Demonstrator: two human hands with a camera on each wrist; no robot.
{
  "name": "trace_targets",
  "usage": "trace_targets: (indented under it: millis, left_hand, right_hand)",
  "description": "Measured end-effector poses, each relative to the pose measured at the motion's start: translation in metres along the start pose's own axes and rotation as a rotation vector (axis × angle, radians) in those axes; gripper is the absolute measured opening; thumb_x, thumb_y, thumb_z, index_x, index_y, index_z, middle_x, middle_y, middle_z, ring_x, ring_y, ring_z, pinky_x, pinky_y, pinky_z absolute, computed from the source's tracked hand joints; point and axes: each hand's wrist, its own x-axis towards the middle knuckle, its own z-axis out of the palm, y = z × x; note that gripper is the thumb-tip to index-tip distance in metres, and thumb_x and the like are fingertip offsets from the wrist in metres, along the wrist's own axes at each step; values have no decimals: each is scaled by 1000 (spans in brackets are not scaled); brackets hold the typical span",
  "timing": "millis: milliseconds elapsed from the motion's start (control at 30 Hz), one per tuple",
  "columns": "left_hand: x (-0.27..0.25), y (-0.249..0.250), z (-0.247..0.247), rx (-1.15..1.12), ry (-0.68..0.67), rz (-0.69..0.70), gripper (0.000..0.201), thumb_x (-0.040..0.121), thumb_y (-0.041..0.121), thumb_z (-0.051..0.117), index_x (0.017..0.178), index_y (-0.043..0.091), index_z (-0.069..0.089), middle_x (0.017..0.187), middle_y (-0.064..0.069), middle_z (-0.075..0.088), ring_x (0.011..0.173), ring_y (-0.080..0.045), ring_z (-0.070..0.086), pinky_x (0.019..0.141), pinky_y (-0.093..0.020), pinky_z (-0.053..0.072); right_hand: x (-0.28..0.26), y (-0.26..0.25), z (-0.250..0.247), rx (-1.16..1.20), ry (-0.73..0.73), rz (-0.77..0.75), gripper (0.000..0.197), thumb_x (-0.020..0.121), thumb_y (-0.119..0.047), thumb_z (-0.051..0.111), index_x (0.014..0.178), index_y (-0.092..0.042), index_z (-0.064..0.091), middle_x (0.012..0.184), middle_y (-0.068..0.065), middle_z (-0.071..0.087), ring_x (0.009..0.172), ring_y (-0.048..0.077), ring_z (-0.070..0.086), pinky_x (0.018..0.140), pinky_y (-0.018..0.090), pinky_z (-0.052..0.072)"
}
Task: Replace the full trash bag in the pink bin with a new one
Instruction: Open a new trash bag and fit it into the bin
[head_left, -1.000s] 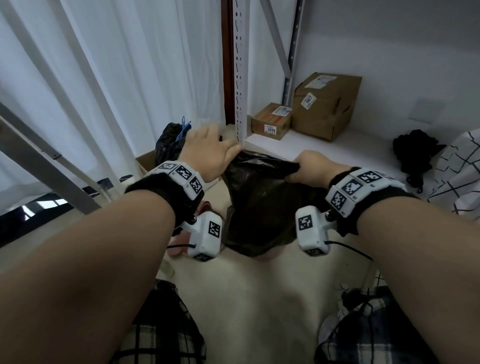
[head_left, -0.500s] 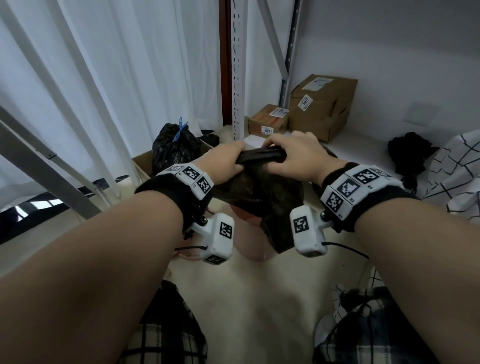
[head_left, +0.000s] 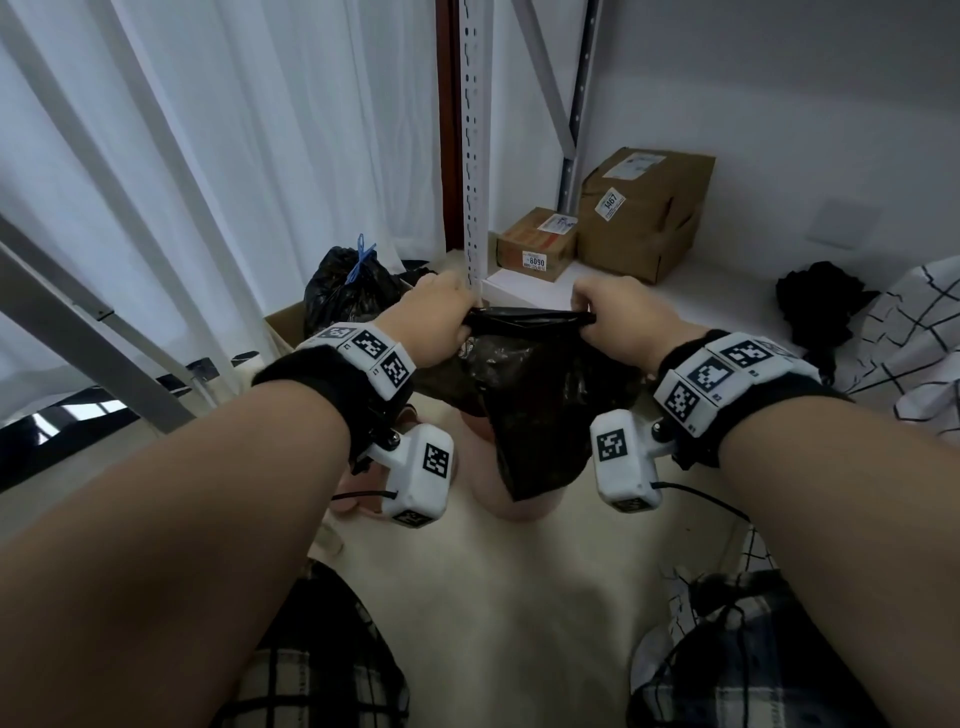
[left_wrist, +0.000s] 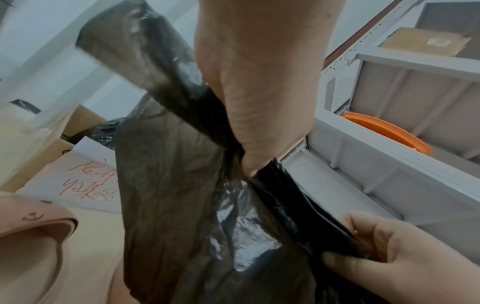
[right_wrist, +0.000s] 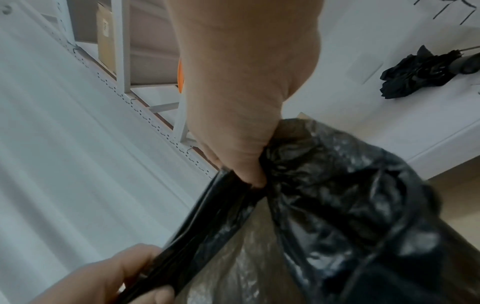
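A new black trash bag hangs in the air between my hands, its top edge stretched flat. My left hand grips the left end of that edge; my right hand pinches the right end. The left wrist view shows the thin dark bag bunched in my left hand, with my right hand at the lower right. In the right wrist view my right hand holds the crinkled bag. The pink bin stands on the floor below the bag, mostly hidden; its open rim shows at lower left.
A tied full black bag with a blue tie sits in a cardboard box by the white curtain. A metal shelf post rises just behind my hands. Two cardboard boxes sit on the low shelf. A black umbrella lies at right.
My hands came together at the bag's top half a second ago, and now they have drawn apart, pulling the top edge taut between them.
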Motion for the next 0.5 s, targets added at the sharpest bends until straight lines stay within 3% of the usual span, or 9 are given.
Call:
trace_targets:
  millis: [100,233,300,367,433,500]
  left_hand:
    - [-5,-3,-4,-23,-17,11,24,86,12,57,108,5,53,116,-16,50,105,-31,53,91,-38,44]
    - [-8,-3,-6,-24,55,13,5,85,9,55,89,6,55,102,-15,59,96,-31,56,79,-35,43]
    - [-10,-4,-6,-57,70,24,8,85,2,50,91,8,51,94,-14,58,91,-31,56,71,-30,36]
    - [-11,-4,-4,-95,105,35,14,85,-2,45,93,9,43,83,-10,50,83,-33,56,66,-31,33]
    - [-11,-4,-5,-144,161,35,12,85,2,45,93,8,38,79,-7,46,81,-35,56,64,-33,34]
    - [-10,-6,-5,-117,229,28,27,87,22,50,109,7,44,93,-9,53,91,-33,56,73,-36,41]
  right_hand:
    - [-1,-1,-5,-2,52,-18,32,77,-5,55,59,-21,35,85,5,45,84,23,42,69,30,31]
    - [0,0,1,180,14,-77,36,68,15,42,57,-17,28,71,5,37,75,21,37,65,31,26]
    - [0,1,3,269,-7,-32,32,71,17,37,74,-15,39,76,6,43,76,23,41,65,31,30]
    - [-2,-1,2,304,-25,-16,31,80,8,40,101,-15,43,90,13,52,86,29,50,68,34,36]
    - [-2,-5,-2,261,-7,-50,35,88,-17,50,123,-18,42,114,13,58,105,31,54,85,37,41]
    - [-1,-9,-2,138,21,-82,51,91,-45,49,136,-23,40,134,6,53,121,28,48,99,39,34]
